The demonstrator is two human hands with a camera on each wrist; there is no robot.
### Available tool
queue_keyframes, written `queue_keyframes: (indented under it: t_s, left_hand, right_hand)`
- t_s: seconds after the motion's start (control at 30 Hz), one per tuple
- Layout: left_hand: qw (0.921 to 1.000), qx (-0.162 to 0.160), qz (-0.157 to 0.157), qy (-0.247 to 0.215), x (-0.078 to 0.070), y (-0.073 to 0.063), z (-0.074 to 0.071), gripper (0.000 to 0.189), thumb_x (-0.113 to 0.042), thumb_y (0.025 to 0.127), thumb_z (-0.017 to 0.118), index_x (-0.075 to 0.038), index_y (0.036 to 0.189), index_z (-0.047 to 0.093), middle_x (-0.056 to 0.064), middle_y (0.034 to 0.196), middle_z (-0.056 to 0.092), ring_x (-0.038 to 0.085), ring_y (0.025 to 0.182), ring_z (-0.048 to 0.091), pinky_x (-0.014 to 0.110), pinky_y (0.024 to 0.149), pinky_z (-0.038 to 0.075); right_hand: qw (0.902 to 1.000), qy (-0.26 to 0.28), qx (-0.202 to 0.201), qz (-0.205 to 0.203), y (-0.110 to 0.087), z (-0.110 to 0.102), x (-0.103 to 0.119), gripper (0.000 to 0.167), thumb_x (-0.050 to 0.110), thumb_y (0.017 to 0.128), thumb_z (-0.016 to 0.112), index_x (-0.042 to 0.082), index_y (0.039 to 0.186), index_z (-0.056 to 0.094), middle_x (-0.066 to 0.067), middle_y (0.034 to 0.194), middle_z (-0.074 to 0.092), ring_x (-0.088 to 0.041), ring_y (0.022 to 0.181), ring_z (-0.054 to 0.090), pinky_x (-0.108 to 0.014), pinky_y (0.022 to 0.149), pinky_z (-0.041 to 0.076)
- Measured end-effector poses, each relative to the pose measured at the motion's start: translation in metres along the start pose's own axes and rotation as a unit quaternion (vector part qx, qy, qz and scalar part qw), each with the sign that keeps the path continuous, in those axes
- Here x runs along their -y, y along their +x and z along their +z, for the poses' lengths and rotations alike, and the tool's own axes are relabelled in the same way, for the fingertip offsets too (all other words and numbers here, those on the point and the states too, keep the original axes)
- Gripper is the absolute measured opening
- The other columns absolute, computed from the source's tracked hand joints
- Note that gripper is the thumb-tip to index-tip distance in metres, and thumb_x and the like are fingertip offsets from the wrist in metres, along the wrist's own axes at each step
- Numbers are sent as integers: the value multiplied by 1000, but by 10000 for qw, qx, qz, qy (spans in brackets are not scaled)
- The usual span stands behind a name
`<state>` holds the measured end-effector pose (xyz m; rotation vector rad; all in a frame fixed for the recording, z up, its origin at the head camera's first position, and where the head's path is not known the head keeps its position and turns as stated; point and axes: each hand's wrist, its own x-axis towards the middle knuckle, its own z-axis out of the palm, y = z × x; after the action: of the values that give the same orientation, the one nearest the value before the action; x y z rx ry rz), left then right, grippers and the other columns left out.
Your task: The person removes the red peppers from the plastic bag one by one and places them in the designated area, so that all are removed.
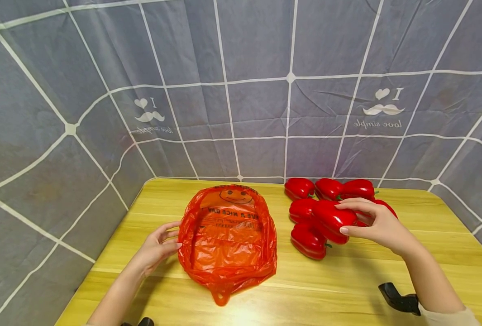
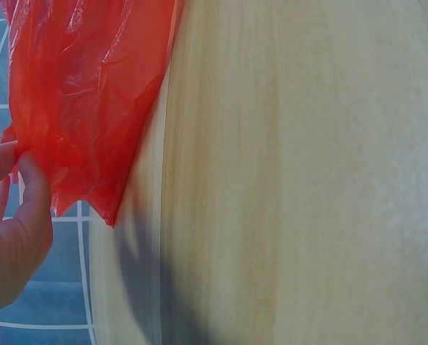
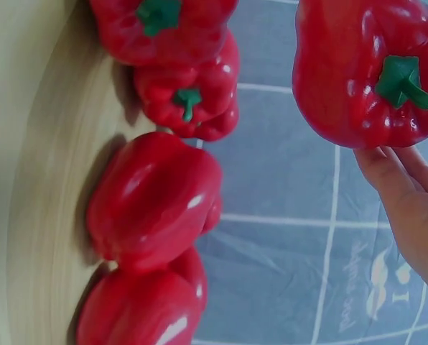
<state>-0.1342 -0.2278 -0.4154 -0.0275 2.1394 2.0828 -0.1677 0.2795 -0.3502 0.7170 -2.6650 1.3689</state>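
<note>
An orange-red plastic bag (image 1: 268,240) stands on the table with its mouth spread wide, a smiley face and lettering visible on its far inner side. At its left edge, my left hand (image 1: 155,249) pinches the rim between thumb and fingers, seen also in the left wrist view on the bag (image 2: 92,86). My right hand (image 1: 383,226) grips a red bell pepper (image 1: 331,215) from the right, thumb in front and fingers over the top. The right wrist view shows this pepper (image 3: 343,72) raised off the table, its green stem facing the camera.
Several more red bell peppers (image 1: 309,242) lie grouped on the wooden table (image 1: 326,290), below and behind the held one. A grey cloth (image 1: 261,108) with white lines hangs behind and at both sides. A black strap piece (image 1: 399,299) shows by the right wrist.
</note>
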Motion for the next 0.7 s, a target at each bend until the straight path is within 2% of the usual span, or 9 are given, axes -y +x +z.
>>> queue_keyframes:
  t_s: [0.2,0.4,0.7]
  left_hand:
    - [10000,-3,18,20,0,0,0,62,11,82,55,10,138,26,23,120,48,12,94,61,29,78,53]
    - [10000,-8,29,13,0,0,0,62,11,83,55,10,138,27,23,119,48,11,93,61,29,78,53]
    - [10000,-19,42,-21,0,-1,0,61,12,83,54,10,137,26,19,117,49,11,92,61,29,77,53]
  right_hand:
    - [9992,391,12,13,-9,-4,-9,45,6,78,74,4,120,59,3,121,51,0,105,51,-15,81,48]
    - [9992,330,31,203,-17,-7,-15,45,8,79,73,4,121,58,7,122,49,1,101,54,-15,80,48]
    - [9989,380,59,253,-26,-8,-31,42,7,80,72,1,119,58,10,116,52,4,100,55,-12,82,46]
